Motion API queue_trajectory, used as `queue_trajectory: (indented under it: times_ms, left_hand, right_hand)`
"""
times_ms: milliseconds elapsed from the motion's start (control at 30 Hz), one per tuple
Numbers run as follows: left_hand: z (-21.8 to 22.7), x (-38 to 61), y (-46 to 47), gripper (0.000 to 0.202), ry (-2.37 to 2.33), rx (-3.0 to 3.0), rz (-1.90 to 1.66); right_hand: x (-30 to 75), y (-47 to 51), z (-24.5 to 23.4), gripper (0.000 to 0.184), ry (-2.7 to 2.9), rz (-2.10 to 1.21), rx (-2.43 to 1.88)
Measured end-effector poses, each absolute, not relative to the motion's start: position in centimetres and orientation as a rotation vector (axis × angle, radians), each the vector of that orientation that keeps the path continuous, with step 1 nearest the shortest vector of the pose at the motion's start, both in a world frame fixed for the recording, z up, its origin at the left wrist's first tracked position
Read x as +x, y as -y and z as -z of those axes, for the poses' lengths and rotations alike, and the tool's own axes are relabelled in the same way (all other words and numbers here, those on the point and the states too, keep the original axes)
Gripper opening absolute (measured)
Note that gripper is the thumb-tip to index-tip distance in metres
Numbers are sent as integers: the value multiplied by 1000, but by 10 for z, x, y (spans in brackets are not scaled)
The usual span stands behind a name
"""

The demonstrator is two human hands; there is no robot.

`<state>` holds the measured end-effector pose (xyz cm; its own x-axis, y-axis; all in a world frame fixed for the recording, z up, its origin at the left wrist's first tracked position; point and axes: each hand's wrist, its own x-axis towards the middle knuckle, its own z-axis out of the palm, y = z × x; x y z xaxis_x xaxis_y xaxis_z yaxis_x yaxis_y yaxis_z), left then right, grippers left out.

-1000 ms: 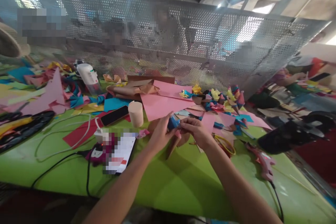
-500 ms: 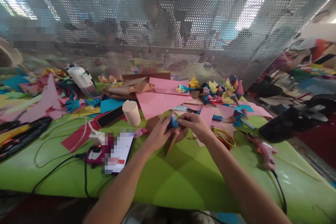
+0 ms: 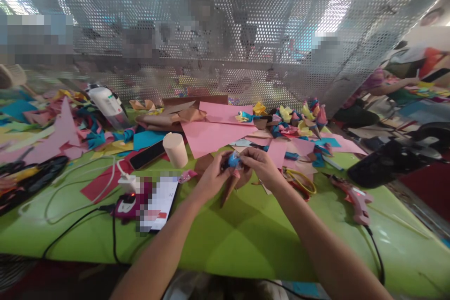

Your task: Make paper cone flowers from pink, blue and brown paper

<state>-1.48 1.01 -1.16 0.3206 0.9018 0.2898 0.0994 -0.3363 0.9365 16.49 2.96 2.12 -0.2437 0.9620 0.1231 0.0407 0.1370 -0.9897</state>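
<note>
A small blue and pink paper flower (image 3: 234,159) is held between my two hands over the middle of the table. My left hand (image 3: 213,174) is closed round its left side. The fingertips of my right hand (image 3: 258,161) pinch its right edge. Below the blue part, a pink piece and a brown paper cone (image 3: 228,191) point down toward me. Brown paper (image 3: 204,165) lies under and behind my left hand. The fingers partly cover the flower, so its inner folds are hard to make out.
A pink glue gun (image 3: 358,201) and black bottle (image 3: 383,161) are on the right. Left are a phone (image 3: 160,206), power adapter (image 3: 128,204) with cables and a cylinder (image 3: 175,150). Pink sheets (image 3: 214,136) and several paper flowers (image 3: 298,119) lie before a perforated metal screen (image 3: 225,47).
The blue paper has turned in my fingers and shows a rounder, lighter face. My right fingertips have shifted slightly along its edge. Both hands stay in nearly the same place.
</note>
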Motion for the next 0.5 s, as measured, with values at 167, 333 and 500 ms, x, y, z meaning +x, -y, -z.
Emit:
queue_trajectory:
  times_ms: [167, 333, 500]
  left_hand:
    - [8, -15, -12, 33, -929, 1551, -1182]
    - [6, -18, -14, 33, -1046, 1580, -1192]
    - [7, -20, -14, 28, -1086, 1565, -1204]
  right_hand:
    - [163, -31, -17, 24, 1493, -1275, -1006]
    - [163, -30, -15, 21, 1593, -1135, -1033]
    - [163, -25, -17, 19, 1623, -950, -1034]
